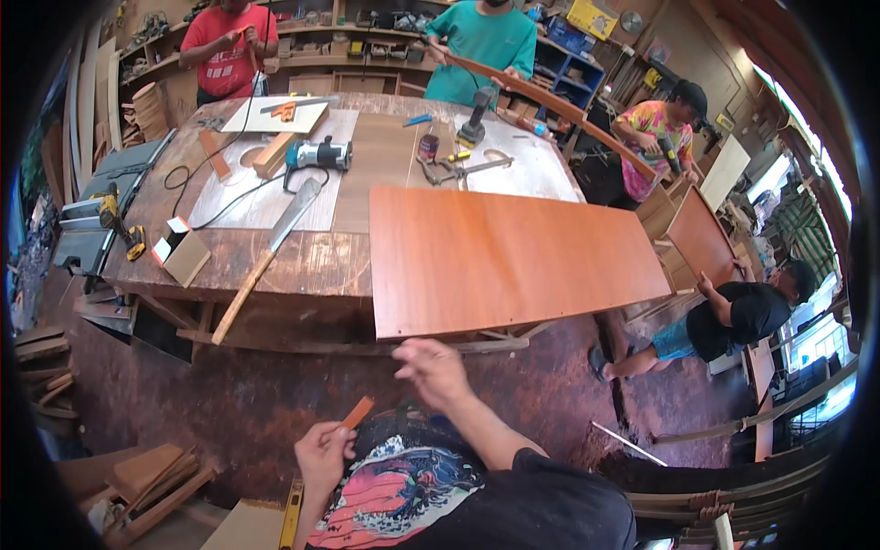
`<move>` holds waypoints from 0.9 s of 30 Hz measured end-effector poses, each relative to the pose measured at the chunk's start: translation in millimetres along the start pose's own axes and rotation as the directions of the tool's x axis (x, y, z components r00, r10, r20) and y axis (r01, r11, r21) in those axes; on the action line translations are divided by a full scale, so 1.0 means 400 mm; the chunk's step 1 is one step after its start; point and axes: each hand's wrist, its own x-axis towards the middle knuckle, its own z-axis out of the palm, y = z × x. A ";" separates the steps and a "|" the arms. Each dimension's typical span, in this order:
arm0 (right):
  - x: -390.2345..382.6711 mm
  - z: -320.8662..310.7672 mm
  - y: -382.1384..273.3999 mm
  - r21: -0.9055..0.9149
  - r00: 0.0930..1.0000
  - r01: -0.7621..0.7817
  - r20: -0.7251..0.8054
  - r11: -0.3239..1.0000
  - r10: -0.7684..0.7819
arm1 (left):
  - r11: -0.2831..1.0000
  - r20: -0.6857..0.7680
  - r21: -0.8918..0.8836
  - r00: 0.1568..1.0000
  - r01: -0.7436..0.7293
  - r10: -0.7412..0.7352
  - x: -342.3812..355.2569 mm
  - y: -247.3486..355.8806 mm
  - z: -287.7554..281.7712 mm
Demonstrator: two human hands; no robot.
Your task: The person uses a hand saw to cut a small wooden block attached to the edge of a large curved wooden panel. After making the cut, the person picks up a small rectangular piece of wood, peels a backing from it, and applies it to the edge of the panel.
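My left hand point(323, 451) is closed on a short reddish-brown wood strip point(358, 412), whose upper end sticks out past the fingers in front of my shirt. Just beyond it, my right hand point(433, 371) is in the air with loosely bent fingers apart and nothing visible in them. It is close to the near edge of a large orange-brown wooden panel point(513, 261). That panel lies flat on the workbench point(316, 266) and overhangs its front edge. Small dark marks show along the panel's near left edge.
A handsaw point(293, 215) juts over the bench's front edge. A corded router point(321, 156), a clamp point(467, 170), a small open box point(183, 252) and a yellow drill point(115, 220) also lie around. Several people work around the bench. Wood scraps point(137, 486) are stacked at lower left.
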 end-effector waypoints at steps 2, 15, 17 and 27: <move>0.042 -0.046 -0.092 -0.136 0.984 0.177 -0.009 0.975 -0.180 | 0.999 -0.091 -0.002 0.995 -0.041 0.040 0.007 -0.009 -0.048; -0.081 0.126 0.118 -0.597 0.840 -0.033 0.418 0.801 0.346 | 0.988 0.021 -0.102 0.992 -0.119 0.122 0.005 0.034 -0.036; -0.074 0.150 0.104 -0.706 0.845 0.050 0.407 0.707 0.347 | 0.988 -0.001 -0.091 0.992 -0.122 0.122 0.001 0.042 -0.045; 0.014 0.145 0.060 -0.769 0.971 -0.011 0.144 0.639 0.190 | 0.905 -0.067 0.370 0.965 -0.212 0.253 0.142 -0.044 -0.090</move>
